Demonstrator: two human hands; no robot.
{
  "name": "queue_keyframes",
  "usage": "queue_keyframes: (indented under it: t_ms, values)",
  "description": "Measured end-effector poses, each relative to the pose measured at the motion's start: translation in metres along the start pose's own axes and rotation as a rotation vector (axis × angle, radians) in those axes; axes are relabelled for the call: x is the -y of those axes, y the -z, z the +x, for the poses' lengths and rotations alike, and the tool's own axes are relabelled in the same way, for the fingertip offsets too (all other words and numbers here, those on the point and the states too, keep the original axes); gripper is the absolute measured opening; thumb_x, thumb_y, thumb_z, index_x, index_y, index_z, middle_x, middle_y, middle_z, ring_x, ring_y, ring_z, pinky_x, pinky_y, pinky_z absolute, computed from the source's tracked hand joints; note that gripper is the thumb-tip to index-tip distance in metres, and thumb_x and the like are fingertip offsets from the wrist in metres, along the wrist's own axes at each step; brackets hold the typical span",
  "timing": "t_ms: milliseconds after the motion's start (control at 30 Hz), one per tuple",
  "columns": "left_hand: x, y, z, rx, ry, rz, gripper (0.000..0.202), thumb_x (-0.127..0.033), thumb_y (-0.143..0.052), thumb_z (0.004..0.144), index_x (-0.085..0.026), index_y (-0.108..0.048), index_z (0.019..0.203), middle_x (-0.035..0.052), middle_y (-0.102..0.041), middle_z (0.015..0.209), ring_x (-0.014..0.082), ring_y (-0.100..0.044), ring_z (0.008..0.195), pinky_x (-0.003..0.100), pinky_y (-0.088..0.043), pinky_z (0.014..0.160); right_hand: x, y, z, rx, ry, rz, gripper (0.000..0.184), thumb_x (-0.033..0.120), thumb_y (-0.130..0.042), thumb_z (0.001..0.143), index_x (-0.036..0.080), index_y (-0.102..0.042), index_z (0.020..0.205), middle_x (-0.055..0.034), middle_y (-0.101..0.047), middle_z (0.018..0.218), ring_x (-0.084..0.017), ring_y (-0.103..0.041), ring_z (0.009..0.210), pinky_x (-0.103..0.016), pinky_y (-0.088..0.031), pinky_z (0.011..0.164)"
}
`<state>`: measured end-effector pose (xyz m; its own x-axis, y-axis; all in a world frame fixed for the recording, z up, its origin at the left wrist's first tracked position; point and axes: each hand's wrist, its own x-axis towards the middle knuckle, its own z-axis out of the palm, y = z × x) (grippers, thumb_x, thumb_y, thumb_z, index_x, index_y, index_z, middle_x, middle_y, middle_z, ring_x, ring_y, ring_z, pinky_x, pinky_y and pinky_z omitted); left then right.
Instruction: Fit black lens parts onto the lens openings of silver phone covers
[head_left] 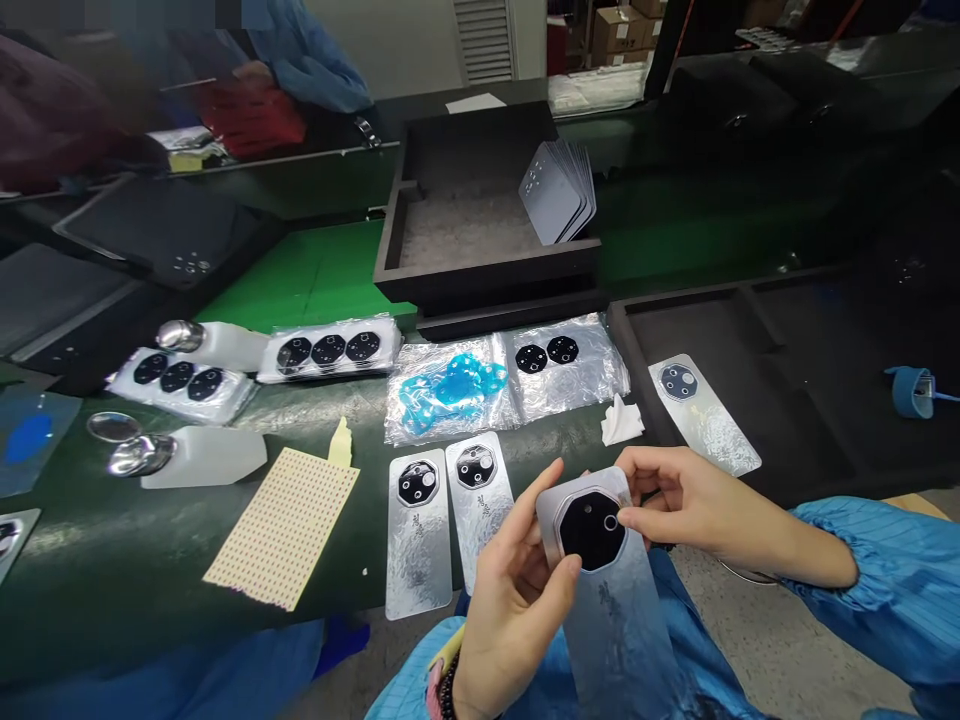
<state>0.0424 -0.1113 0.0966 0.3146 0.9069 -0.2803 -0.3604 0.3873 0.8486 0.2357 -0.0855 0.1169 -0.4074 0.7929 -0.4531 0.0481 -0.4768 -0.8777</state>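
A silver phone back cover (619,630) with dark lettering is held up over the bench's front edge. At its top sits a black octagonal camera lens plate (589,535). My left hand (514,605) grips the cover's left side, its thumb on the plate's lower edge. At the upper right corner, my right hand (686,505) pinches the cover, thumb by the plate's right edge. Just left of my hands lie a similar silver cover (480,495) and another silver cover (418,540), both with lens plates. What lies behind the held cover is hidden.
A black tray (487,262) holds a stack of grey covers (559,190). One silver cover (701,415) rests in the right tray. Bagged lens plates (328,348), blue film pieces (457,385), a white bottle (210,457), a yellow sticker sheet (285,525) and crumpled tissue (621,420) lie about.
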Motion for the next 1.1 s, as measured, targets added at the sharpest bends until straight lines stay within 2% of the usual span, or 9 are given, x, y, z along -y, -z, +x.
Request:
queue_keyframes:
  t_ms: [133, 300, 500, 600, 700, 800, 900, 1000, 1100]
  values:
    - [0.009, 0.008, 0.007, 0.011, -0.027, 0.080, 0.049, -0.025, -0.069, 0.084, -0.027, -0.057, 0.131, 0.0017, -0.071, 0.094, 0.0072, -0.067, 0.078, 0.010, -0.050, 0.075, -0.002, 0.002, 0.004, -0.004, 0.026, -0.094, 0.017, 0.025, -0.062, 0.077, 0.014, -0.051, 0.084, -0.0012, -0.057, 0.079, -0.009, -0.055, 0.069, -0.019, -0.045, 0.059]
    - [0.026, 0.028, 0.020, 0.015, -0.052, 0.133, 0.054, -0.030, -0.067, 0.085, -0.026, -0.050, 0.137, 0.0066, -0.066, 0.119, 0.0161, -0.066, 0.102, 0.018, -0.051, 0.087, -0.014, 0.000, 0.022, 0.037, 0.020, -0.144, 0.022, 0.029, -0.060, 0.074, 0.014, -0.049, 0.086, -0.0037, -0.058, 0.083, -0.012, -0.058, 0.077, -0.022, -0.047, 0.063]
    - [0.051, 0.061, 0.020, -0.176, -0.261, 0.418, 0.054, -0.032, -0.060, 0.090, -0.036, -0.042, 0.141, 0.0044, -0.048, 0.143, 0.0208, -0.048, 0.129, 0.028, -0.047, 0.100, -0.041, 0.010, 0.051, -0.038, -0.082, -0.383, 0.017, 0.015, -0.050, 0.069, 0.017, -0.041, 0.084, 0.0023, -0.049, 0.071, -0.010, -0.054, 0.062, -0.022, -0.049, 0.057]
    - [0.062, 0.083, 0.013, -0.284, -0.442, 0.898, 0.038, -0.023, -0.053, 0.092, -0.032, -0.055, 0.129, 0.0011, -0.060, 0.130, 0.0170, -0.054, 0.123, 0.024, -0.047, 0.099, -0.042, 0.015, 0.052, -0.106, -0.094, -0.631, 0.012, 0.011, -0.053, 0.073, 0.016, -0.044, 0.078, 0.0005, -0.053, 0.068, -0.013, -0.055, 0.061, -0.027, -0.047, 0.059]
    - [0.078, 0.095, 0.003, -0.188, -0.696, 1.190, 0.038, -0.009, -0.046, 0.091, -0.027, -0.057, 0.122, 0.0010, -0.066, 0.120, 0.0155, -0.058, 0.119, 0.023, -0.048, 0.099, -0.030, 0.018, 0.050, -0.208, -0.082, -0.898, 0.008, 0.010, -0.058, 0.076, 0.014, -0.053, 0.082, -0.0078, -0.061, 0.077, -0.025, -0.060, 0.073, -0.040, -0.047, 0.068]
    - [0.099, 0.091, -0.006, -0.151, -0.774, 1.260, 0.042, 0.001, -0.040, 0.087, -0.021, -0.057, 0.119, 0.0039, -0.067, 0.116, 0.0171, -0.054, 0.124, 0.031, -0.040, 0.109, -0.009, 0.026, 0.061, -0.305, -0.042, -1.064, 0.016, 0.012, -0.058, 0.082, 0.012, -0.060, 0.098, -0.0144, -0.064, 0.098, -0.031, -0.061, 0.093, -0.047, -0.046, 0.081]
    - [0.116, 0.081, -0.012, -0.123, -0.808, 1.209, 0.044, 0.004, -0.041, 0.084, -0.022, -0.057, 0.116, 0.0033, -0.069, 0.112, 0.0182, -0.057, 0.119, 0.036, -0.040, 0.109, 0.010, 0.040, 0.084, -0.401, -0.003, -1.140, 0.021, 0.011, -0.053, 0.087, 0.012, -0.060, 0.107, -0.0147, -0.061, 0.114, -0.028, -0.055, 0.112, -0.043, -0.044, 0.093]
    - [0.120, 0.080, -0.018, -0.143, -0.772, 1.145, 0.047, 0.003, -0.042, 0.083, -0.025, -0.058, 0.117, 0.0035, -0.070, 0.109, 0.0195, -0.063, 0.110, 0.035, -0.050, 0.099, 0.022, 0.050, 0.109, -0.486, 0.007, -1.174, 0.030, 0.011, -0.052, 0.088, 0.011, -0.055, 0.118, -0.0157, -0.057, 0.124, -0.027, -0.048, 0.123, -0.041, -0.044, 0.097]
    - [0.113, 0.096, -0.030, -0.253, -0.661, 1.106, 0.038, 0.000, -0.047, 0.080, -0.024, -0.064, 0.104, 0.0048, -0.071, 0.093, 0.0197, -0.070, 0.086, 0.027, -0.057, 0.079, 0.024, 0.051, 0.125, -0.502, 0.010, -1.189, 0.036, 0.015, -0.057, 0.086, 0.010, -0.053, 0.121, -0.0167, -0.056, 0.125, -0.029, -0.047, 0.123, -0.041, -0.046, 0.094]
